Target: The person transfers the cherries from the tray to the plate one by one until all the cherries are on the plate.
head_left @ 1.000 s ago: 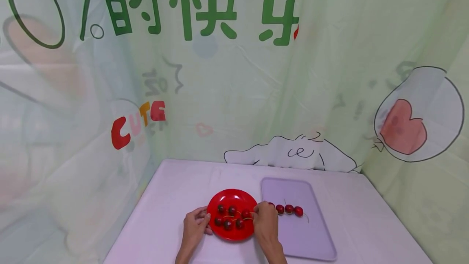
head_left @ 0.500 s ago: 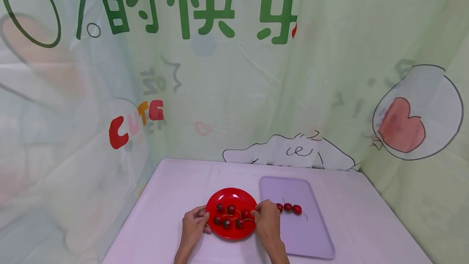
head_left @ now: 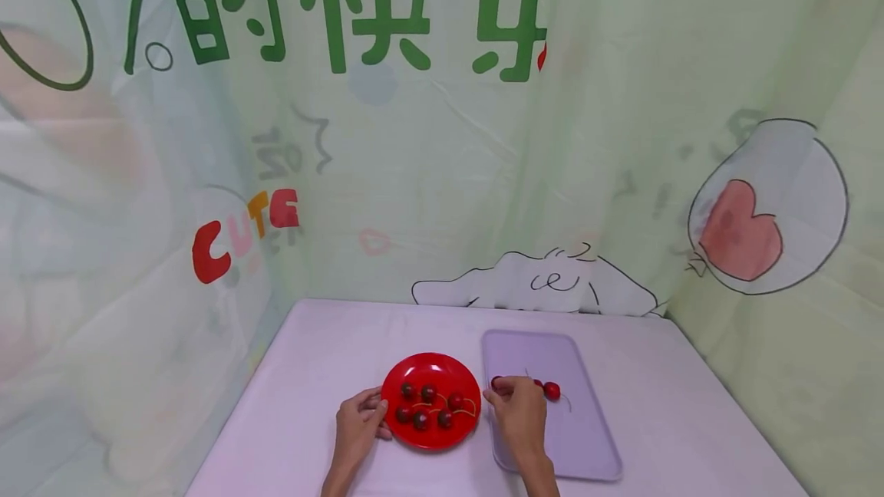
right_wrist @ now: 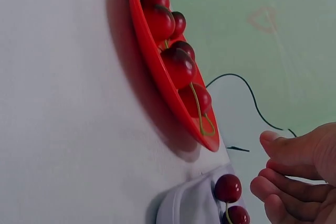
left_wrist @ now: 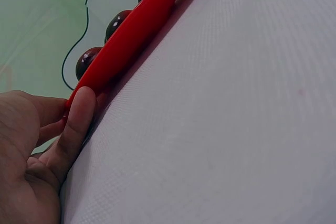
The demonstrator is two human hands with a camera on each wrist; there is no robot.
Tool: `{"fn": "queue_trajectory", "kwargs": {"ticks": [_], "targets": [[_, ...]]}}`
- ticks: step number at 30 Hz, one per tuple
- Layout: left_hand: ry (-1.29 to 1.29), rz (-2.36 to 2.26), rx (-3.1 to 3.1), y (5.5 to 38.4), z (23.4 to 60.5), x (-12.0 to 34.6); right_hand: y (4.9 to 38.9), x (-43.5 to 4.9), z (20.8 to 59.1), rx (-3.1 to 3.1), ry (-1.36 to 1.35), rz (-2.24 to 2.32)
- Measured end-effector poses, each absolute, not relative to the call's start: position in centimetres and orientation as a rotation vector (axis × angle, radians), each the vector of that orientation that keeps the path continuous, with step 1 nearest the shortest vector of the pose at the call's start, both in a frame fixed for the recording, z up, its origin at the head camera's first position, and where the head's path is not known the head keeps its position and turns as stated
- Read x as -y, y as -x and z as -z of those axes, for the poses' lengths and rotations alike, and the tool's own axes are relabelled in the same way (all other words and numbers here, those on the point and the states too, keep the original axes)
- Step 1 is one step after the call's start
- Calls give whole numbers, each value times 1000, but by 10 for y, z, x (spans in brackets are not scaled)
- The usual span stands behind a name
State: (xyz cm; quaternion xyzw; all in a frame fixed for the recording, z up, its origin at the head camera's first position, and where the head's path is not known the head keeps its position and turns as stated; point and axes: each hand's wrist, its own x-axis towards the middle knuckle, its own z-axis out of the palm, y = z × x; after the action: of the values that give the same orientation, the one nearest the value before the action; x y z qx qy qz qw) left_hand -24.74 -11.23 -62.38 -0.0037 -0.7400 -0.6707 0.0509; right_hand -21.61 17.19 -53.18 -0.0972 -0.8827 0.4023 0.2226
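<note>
My left hand (head_left: 357, 422) pinches the left rim of a red plate (head_left: 430, 365) between thumb and fingers. In the left wrist view, the plate (left_wrist: 123, 45) sits tilted across the picture, with the thumb on its rim. Several dark red cherries (head_left: 421, 421), some with green stems, lie in the plate. Over the left part of a lilac tray (head_left: 576, 439), my right hand (head_left: 522, 416) hovers with loosely bent fingers and nothing in them. Cherries (head_left: 552, 390) lie in a row in the tray, partly hidden by that hand. Two of them, including one cherry (right_wrist: 228, 188), show near its fingertips.
Plate and tray stand side by side on a pale cloth-covered table (head_left: 331, 343). A printed curtain (head_left: 442, 175) hangs behind the table and along both sides.
My right hand has left the plate's right rim and moved right, over the tray. The left hand stays at the plate's left rim. The head view has shifted slightly.
</note>
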Motion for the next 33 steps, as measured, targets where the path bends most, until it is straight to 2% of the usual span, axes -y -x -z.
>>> {"fn": "queue_trajectory", "kwargs": {"ticks": [33], "targets": [[-1,2048,2256,246,622,113,205,-264,579,2192,552,-955]]}}
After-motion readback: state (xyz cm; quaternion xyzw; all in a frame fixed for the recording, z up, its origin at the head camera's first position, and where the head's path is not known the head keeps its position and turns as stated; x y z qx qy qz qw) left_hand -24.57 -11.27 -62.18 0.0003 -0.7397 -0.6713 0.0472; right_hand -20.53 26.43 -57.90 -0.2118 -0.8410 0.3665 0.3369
